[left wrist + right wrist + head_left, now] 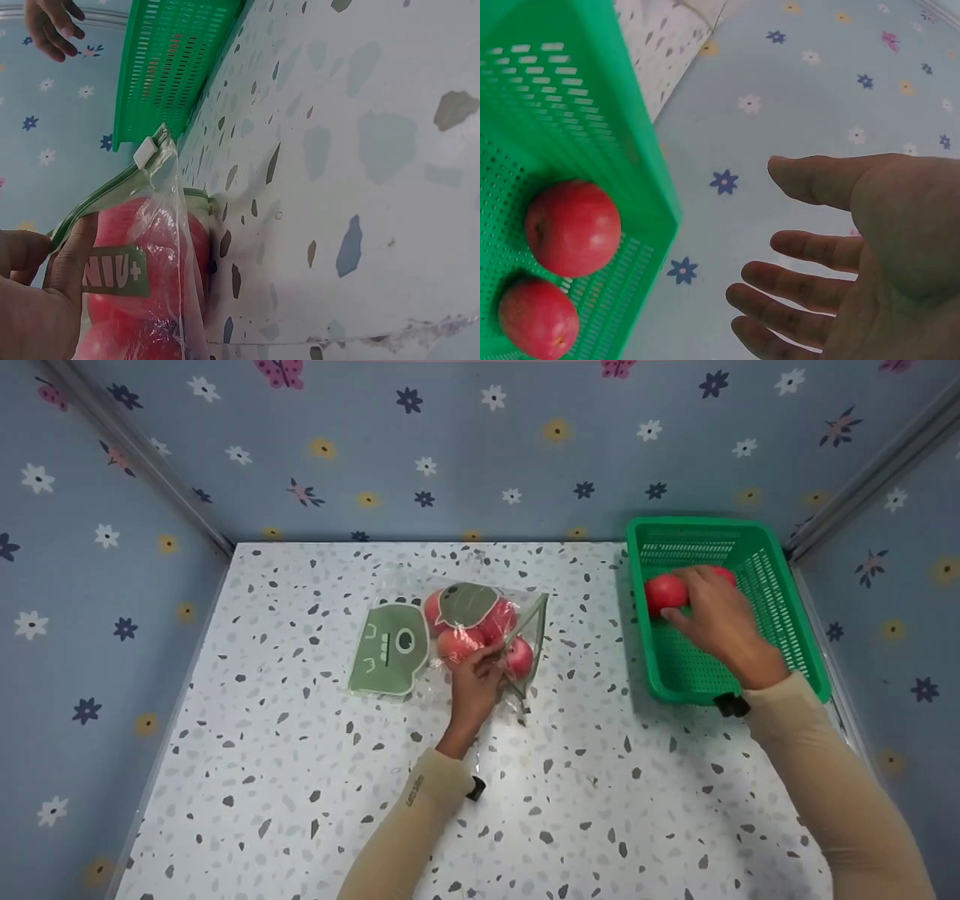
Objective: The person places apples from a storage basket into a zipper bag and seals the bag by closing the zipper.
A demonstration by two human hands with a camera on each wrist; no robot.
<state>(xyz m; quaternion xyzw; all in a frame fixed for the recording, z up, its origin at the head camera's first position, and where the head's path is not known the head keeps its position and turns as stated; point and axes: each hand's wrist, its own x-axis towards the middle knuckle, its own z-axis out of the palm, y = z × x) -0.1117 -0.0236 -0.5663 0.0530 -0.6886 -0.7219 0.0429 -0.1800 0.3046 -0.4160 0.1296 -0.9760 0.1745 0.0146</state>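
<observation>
A clear zip bag [469, 605] with green prints lies mid-table, several red apples [459, 643] inside. My left hand [474, 686] pinches its green-edged mouth between thumb and fingers; a white slider [146, 153] sits on the zip in the left wrist view. On the right stands a green plastic basket [660, 671]. Over it is my right hand [720, 611], above two red apples [573, 228] at the basket's far part. The right wrist view shows that hand [900, 247] with thumb and fingers extended and apart, holding nothing.
A flat green monster-face shape [390, 649] lies left of the apples; whether it belongs to the bag cannot be told. Flower-patterned walls [450, 450] enclose the speckled white table [300, 780] at the back and sides. The basket stands close to the right wall.
</observation>
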